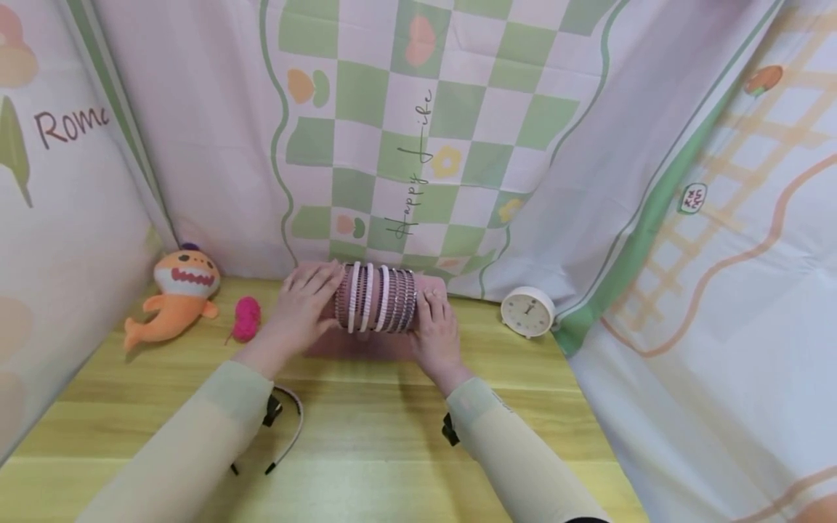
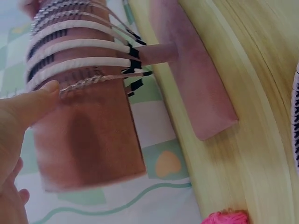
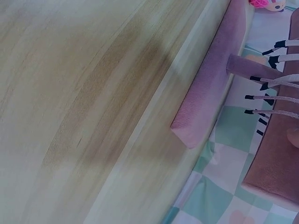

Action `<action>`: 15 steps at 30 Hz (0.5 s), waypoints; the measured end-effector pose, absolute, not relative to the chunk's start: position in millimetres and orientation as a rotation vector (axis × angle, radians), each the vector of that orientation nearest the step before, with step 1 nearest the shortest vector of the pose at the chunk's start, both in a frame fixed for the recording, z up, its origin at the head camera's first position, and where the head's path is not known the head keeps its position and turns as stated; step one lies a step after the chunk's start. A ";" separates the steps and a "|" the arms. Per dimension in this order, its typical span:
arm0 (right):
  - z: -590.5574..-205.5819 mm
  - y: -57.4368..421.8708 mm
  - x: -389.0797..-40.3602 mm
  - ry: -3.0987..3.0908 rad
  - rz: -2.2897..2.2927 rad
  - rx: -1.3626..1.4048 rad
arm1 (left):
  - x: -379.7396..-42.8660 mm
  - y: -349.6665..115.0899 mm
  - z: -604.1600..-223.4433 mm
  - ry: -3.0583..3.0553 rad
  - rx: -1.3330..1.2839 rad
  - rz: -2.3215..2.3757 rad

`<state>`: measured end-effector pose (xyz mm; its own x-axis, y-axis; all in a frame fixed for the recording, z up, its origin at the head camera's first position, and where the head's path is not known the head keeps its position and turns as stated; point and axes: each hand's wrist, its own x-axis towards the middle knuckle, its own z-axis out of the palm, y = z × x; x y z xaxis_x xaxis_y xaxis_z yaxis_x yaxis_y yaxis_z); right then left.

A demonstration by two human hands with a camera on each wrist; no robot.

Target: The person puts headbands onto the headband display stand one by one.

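A pink velvet headband stand (image 1: 418, 281), its padded roll raised on a flat base, stands at the back of the table. Several headbands (image 1: 383, 298), some white and some silvery, sit side by side round the roll. My left hand (image 1: 297, 309) is curved over the roll's left end, and its thumb (image 2: 44, 93) presses on the edge of the outermost braided headband (image 2: 81, 84). At the right end my right hand (image 1: 437, 330) rests on the roll beside the last silvery headband, fingers laid along its front. Only a fingertip of it shows in the right wrist view.
A loose headband (image 1: 297, 428) lies on the table under the left forearm. To the left are an orange plush shark (image 1: 179, 298) and a bundle of bright pink yarn (image 1: 247, 319). A white clock (image 1: 527, 312) stands at the right, near the patterned curtain (image 1: 399, 145).
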<state>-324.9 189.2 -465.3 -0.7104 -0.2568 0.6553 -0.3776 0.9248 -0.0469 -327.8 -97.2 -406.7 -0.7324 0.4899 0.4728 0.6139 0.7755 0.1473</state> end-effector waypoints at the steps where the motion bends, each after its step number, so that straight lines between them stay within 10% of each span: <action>1: -465.6 188.8 -325.1 -2.396 0.232 0.452 | -324.6 -101.0 -406.0 -2.556 -0.821 -0.432; 15: -466.4 189.0 -327.6 -2.378 0.253 0.463 | -269.2 -163.0 -456.9 -2.639 -0.674 -0.857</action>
